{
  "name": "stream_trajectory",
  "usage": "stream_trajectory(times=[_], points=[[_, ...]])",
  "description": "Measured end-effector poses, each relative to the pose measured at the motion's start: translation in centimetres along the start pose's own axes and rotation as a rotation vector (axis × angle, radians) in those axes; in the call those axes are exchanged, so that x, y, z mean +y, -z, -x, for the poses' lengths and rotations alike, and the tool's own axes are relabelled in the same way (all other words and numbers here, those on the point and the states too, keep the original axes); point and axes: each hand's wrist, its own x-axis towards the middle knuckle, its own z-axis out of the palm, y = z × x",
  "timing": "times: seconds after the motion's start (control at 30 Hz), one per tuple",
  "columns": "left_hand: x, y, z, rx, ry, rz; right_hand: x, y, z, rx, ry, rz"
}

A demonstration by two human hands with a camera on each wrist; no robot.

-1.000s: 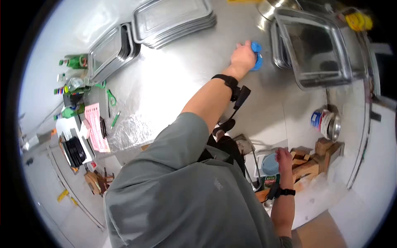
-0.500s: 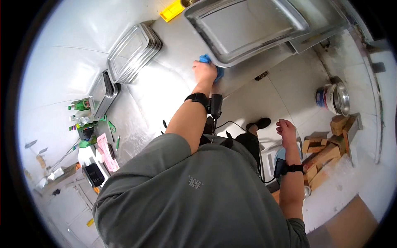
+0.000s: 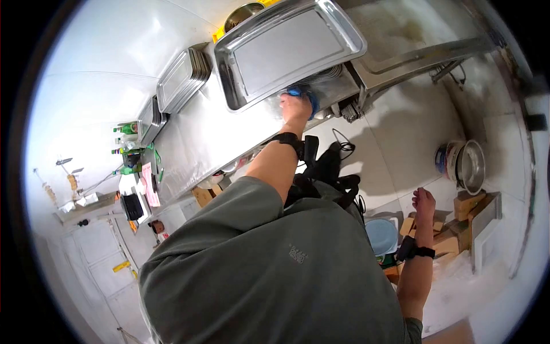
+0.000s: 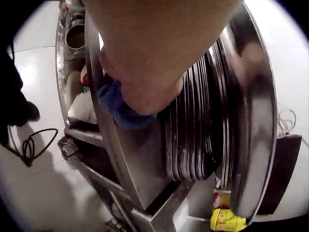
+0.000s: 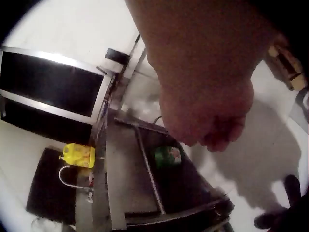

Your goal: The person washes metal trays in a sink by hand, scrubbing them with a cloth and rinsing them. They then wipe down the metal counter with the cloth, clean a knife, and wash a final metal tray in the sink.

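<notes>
My left hand (image 3: 295, 108) grips a crumpled blue cloth (image 4: 120, 108) low over the front strip of the steel counter (image 3: 229, 126). Right beside it, a stack of metal trays (image 4: 193, 130) shows its edges in the left wrist view. A large rectangular tray (image 3: 292, 54) lies over that stack and overlaps the fingertips in the head view. Away from the counter, my right hand (image 3: 424, 203) hangs over the floor side with loosely curled fingers and holds nothing. The right wrist view shows the same hand (image 5: 205, 113) from behind.
More tray stacks (image 3: 183, 80) stand against the wall, near green bottles (image 3: 127, 128) and scissors (image 3: 157, 156). A sink basin (image 3: 412, 34) adjoins the counter. Metal bowls (image 3: 472, 166) and wooden blocks (image 3: 452, 243) sit at the right. A yellow bottle (image 5: 78, 155) stands by a tap.
My left hand has slid the blue cloth along the counter to the front of the large tray's stack. The head view has shifted along the counter. My right hand stays hanging loosely.
</notes>
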Motion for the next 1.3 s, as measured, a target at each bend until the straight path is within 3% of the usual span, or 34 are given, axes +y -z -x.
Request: stream_trajectory(times=[0.17,0.27,0.43,0.5,0.6,0.63,0.7,0.73,0.83,0.87,1.03,1.1,1.13,1.2,1.23,1.3], points=[[4.9,-1.9,3.1,-0.034,0.028,-0.018,-9.0,-3.2,-5.3,-0.096,0.092,0.113],[8.4,-5.2,5.6,-0.220,-0.197,0.072,-15.0,-4.2,-8.2,-0.173,0.202,0.224],[20.7,-8.1,10.0,-0.504,-0.152,0.410,-24.3,-3.4,-11.5,-0.313,0.223,0.318],[25.8,-9.3,9.7,-0.486,-0.144,0.428,-28.0,-3.7,-13.1,-0.341,0.244,0.304],[30.3,-12.6,7.8,-0.799,0.023,1.178,-32.6,-5.9,-13.5,-0.422,0.247,0.264],[31.7,-12.6,7.0,-0.789,0.026,1.194,-34.8,-7.4,-13.9,-0.459,0.267,0.226],[34.3,-12.6,5.3,-1.069,0.122,1.363,-38.3,-10.2,-15.1,-0.516,0.231,0.168],[35.5,-12.5,4.8,-1.122,0.189,1.434,-39.7,-11.2,-16.1,-0.566,0.179,0.099],[38.1,-13.3,3.0,-1.118,0.375,1.501,-43.9,-13.9,-21.0,-0.661,0.127,0.116],[38.3,-14.6,1.7,-1.062,0.305,1.492,-45.2,-15.2,-23.3,-0.573,0.148,0.129],[39.7,-17.8,-3.1,-0.802,0.329,1.400,-52.1,-20.0,-37.2,-0.637,0.311,0.364],[40.7,-17.6,-3.9,-0.603,0.445,1.198,-55.2,-21.9,-42.3,-0.651,0.448,0.719],[41.3,-17.4,-4.6,-0.588,0.450,1.188,-56.6,-23.1,-45.2,-0.666,0.441,0.713],[42.1,-17.4,-4.1,-0.545,0.495,1.199,-58.4,-24.1,-50.2,-0.728,0.759,1.288],[42.5,-17.4,-3.7,-0.532,0.523,1.196,-58.7,-24.3,-52.5,-0.754,0.742,1.297],[43.6,-17.1,-3.5,-0.514,0.526,1.165,-59.1,-25.4,-56.5,-0.472,0.897,1.407]])
